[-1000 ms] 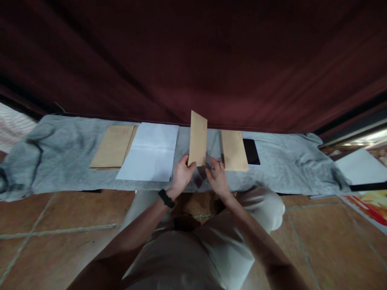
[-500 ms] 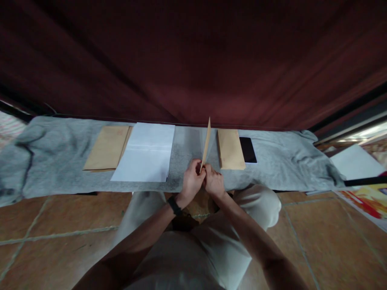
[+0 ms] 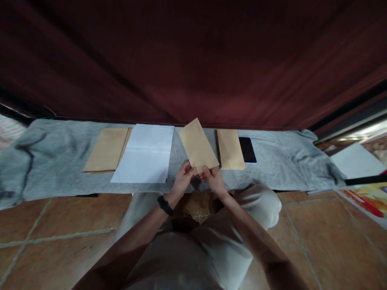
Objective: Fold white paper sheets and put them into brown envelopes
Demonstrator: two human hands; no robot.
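Observation:
A tan paper envelope [image 3: 198, 145] is held in front of me by its near end, its broad face turned up and its far end tilted to the left. My left hand [image 3: 183, 178] pinches the near left corner, thumb on top. At the near right edge, my right hand [image 3: 214, 180] grips it the same way, fingers tucked beneath. To the right lies a stack of similar envelopes [image 3: 231, 150], close to the held one. White paper sheets [image 3: 143, 155] with a crease across them lie on the left.
Larger brown envelopes [image 3: 106, 150] lie left of the sheets. A dark phone [image 3: 247, 150] rests beside the right stack. Grey cloth [image 3: 284, 161] covers the narrow bench, with a dark red curtain [image 3: 193, 72] behind. White paper [image 3: 358, 161] is at far right.
The envelope has turned from edge-on to showing its flat face. My hands have moved slightly apart, the left one shifting left, both still holding the envelope.

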